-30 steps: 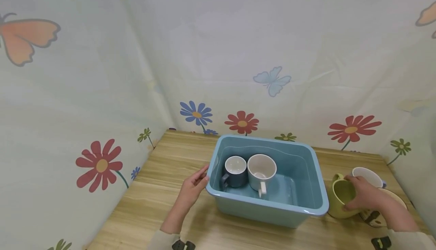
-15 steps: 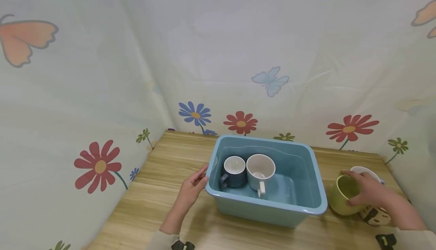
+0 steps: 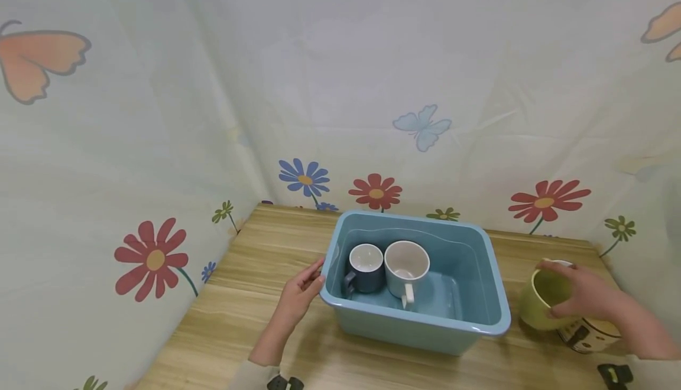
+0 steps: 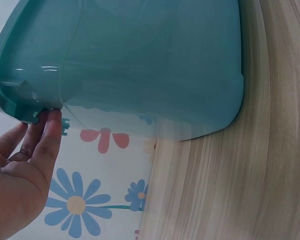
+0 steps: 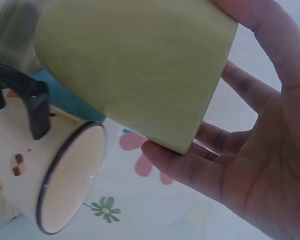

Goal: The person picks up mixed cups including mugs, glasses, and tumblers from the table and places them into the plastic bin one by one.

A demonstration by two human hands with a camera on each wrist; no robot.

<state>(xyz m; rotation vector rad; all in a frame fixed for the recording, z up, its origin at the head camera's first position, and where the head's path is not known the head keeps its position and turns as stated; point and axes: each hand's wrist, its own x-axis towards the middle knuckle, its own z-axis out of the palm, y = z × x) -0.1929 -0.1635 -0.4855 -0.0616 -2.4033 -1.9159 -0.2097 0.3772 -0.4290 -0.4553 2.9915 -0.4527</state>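
1. Head: one oblong blue plastic tub (image 3: 399, 326) holds one round navy mug (image 3: 374, 282), one round white mug (image 3: 396, 280); at its three o'clock, the right hand (image 3: 590, 291) grips one round yellow-green mug (image 3: 529, 312).
2. Left wrist: the left hand (image 4: 22, 172) pinches the tub's rim.
3. Right wrist: I judge the yellow-green mug hard, breakable, best rim-held; one cream enamel-look mug (image 5: 27, 157) sits toward seven o'clock.

Blue rectangular plastic tub (image 3: 393, 327) on wooden surface (image 3: 284, 236), lower centre; inside, navy round mug (image 3: 370, 280) left, white round mug (image 3: 405, 267) centre; lower right, green round mug (image 3: 536, 308).
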